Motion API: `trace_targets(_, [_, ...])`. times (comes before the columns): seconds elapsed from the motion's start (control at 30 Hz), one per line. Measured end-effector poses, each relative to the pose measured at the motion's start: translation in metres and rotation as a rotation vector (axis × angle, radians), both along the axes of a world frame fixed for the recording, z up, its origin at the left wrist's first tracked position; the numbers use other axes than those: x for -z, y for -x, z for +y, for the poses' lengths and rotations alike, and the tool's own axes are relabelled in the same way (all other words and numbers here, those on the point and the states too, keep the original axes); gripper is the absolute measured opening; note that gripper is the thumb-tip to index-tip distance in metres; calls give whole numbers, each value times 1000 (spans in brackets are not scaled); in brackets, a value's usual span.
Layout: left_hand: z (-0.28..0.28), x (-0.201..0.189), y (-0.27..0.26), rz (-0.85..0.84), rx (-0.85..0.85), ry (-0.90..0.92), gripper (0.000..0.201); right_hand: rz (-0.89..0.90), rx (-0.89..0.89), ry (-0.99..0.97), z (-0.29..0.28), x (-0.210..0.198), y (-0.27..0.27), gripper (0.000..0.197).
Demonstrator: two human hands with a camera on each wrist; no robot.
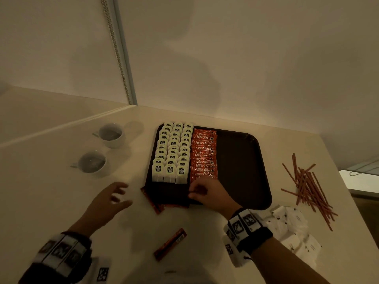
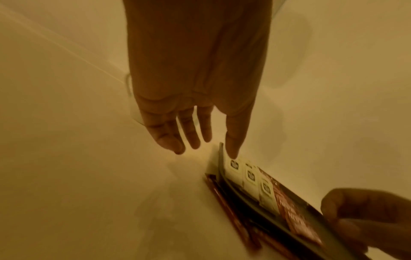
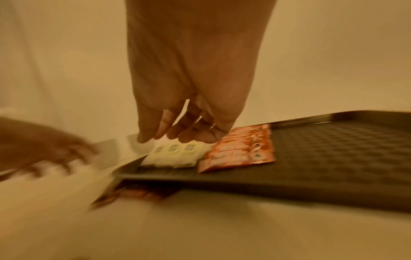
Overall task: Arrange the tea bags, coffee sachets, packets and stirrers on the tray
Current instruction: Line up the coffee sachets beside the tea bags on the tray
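L hand (image 1: 106, 201) open, fingers spread, off tray's (image 1: 242, 160) near-left corner; R hand (image 1: 207, 193) curled at coffee sachets' (image 1: 204, 154) near end, grip unclear tbh.

The left hand (image 2: 195, 98) hangs over the pale desk (image 2: 77, 176) with fingers spread and relaxed, holding nothing. The dark tray (image 2: 249, 198) lies just beyond its fingertips, carrying a row of tea bags (image 2: 251, 176) beside red coffee sachets (image 2: 295, 219). More sachets (image 2: 229, 216) lie against the tray's near rim. The right hand (image 2: 367, 218) sits curled at the tray's far end.
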State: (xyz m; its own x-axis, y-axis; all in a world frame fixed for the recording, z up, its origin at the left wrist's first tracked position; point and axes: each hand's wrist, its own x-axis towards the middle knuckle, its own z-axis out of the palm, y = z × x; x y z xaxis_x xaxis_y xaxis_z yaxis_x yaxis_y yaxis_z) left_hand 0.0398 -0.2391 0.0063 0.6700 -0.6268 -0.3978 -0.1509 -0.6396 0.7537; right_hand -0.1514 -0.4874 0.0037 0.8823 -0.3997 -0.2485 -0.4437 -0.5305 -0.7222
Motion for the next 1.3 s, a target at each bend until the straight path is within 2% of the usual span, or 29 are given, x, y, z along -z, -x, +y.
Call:
trace_targets(0.07, [-16,10,1,-48,78,-58,50,94,-231,42,30,-2,-1,22])
trace_targets(0.13, [-33,18,5,-84,129,-63,55,200,-390,114,55,3,0,31])
trace_targets(0.23, [-51,28,13,-100,113,-33,58,258,-502,185,83,17,6,42])
trace_targets(0.3, [-54,36,16,-98,111,10,65,244,-534,242,95,27,11,41])
trace_targets(0.4, [-52,48,23,-127,76,22,66,237,-484,317,103,33,16,28])
trace_targets(0.47, [-47,55,28,-180,20,20,62,268,-393,303,105,31,15,30])
trace_targets(0.53, [-41,62,30,-212,-20,6,57,299,-271,268,107,27,14,45])
trace_targets(0.63, [-31,59,28,-186,-43,-10,53,320,-185,281,106,27,12,71])
trace_targets(0.73, [-22,49,24,-189,1,-67,32,350,-150,311,103,30,8,82])
trace_targets(0.83, [-14,37,19,-206,136,-140,14,405,-125,300,98,30,5,89])
trace_targets(0.93, [-8,32,13,-146,176,-134,8,370,-105,325,93,30,6,87])
trace_targets(0.97, [-7,28,12,-66,141,-103,11,334,-112,349,92,30,8,84])
trace_targets(1.07, [-7,8,16,324,-50,47,14,233,-165,408,92,28,13,68])
trace_targets(1.1, [-9,2,18,398,-92,82,15,220,-175,407,92,27,14,63])
trace_targets(1.13, [-11,-2,19,428,-112,97,16,219,-177,401,91,27,13,57])
trace_targets(1.2, [-17,-8,19,386,-115,114,23,223,-168,383,92,25,10,48])
trace_targets(1.3, [-27,-12,21,356,-102,180,30,253,-169,330,91,23,6,44])
